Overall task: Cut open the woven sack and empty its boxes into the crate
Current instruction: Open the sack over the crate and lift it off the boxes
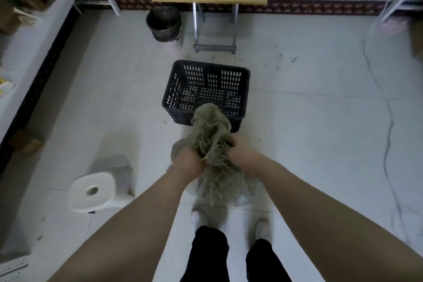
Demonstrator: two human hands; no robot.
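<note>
- Two hands hold the sack [211,135] between them: the left hand [189,160] is closed on its left side, the right hand [240,151] is closed on its right side.
- It hangs above the floor [309,121], in front of the feet, and its frayed end reaches over the near edge of the crate [174,89].
- No boxes are visible in the crate (its grid bottom looks bare), so I judge the emptying step is only beginning.
- I cannot tell whether the sack is already cut open; no knife or scissors shows.
- Next, the open end should probably come fully over the crate and tip downward, so the boxes fall inside and not on the floor.
</note>
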